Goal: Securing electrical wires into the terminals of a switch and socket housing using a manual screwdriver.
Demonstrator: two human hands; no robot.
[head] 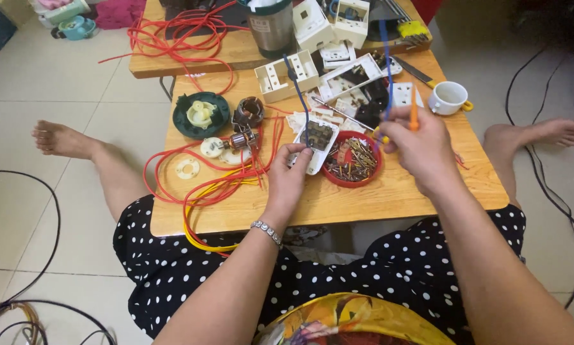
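Note:
My left hand (292, 174) grips a white rectangular socket housing (317, 142) on the low wooden table (389, 191), its open back with dark and metal parts facing up. A blue wire (300, 96) rises from it. My right hand (418, 145) is closed around an orange-handled tool (413, 112) and pinches another run of blue wire (386, 70) that goes up toward the far boxes. Between my hands sits a red dish of screws (352, 160).
Red and yellow wires (217, 185) loop over the table's left side beside a small motor rotor (243, 138), a green round part (201, 115) and white discs. White socket boxes (286, 76), a steel can (271, 27) and a white cup (450, 97) stand further back. Black cables lie on the tiled floor.

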